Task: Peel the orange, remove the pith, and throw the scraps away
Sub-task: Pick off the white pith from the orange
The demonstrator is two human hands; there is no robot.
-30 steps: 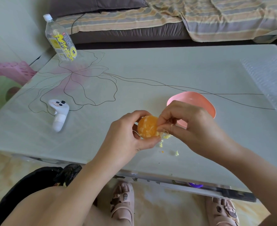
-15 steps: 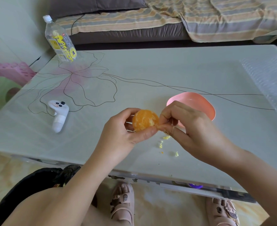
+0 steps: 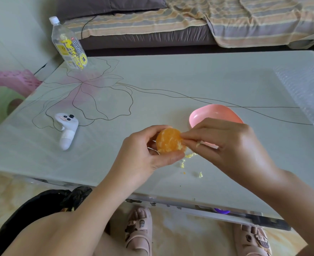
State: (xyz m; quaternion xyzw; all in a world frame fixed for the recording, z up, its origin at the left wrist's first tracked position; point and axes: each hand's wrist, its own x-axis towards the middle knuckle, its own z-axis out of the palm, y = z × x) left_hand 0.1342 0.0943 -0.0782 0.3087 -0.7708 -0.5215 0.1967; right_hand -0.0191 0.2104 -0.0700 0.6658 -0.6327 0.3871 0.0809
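Observation:
A peeled orange (image 3: 169, 141) with bare flesh is held above the table's near edge by my left hand (image 3: 143, 154), thumb below and fingers behind it. My right hand (image 3: 226, 145) pinches at the orange's right side, thumb and forefinger closed on a thin strand of pith. Small pale pith bits (image 3: 189, 156) lie on the table just under the fruit, with another scrap (image 3: 200, 174) nearer the edge. A black bin bag (image 3: 41, 206) sits on the floor by my left knee.
A pink bowl (image 3: 215, 113) stands right behind my right hand. A white controller (image 3: 66, 130) lies to the left, a plastic bottle (image 3: 68, 45) at the far left corner. Bubble wrap (image 3: 307, 97) covers the table's right side. A sofa is beyond the table.
The orange has been turned in my left hand and lifted slightly. My right fingers moved from its lower right to its upper right side. More pith bits lie on the table.

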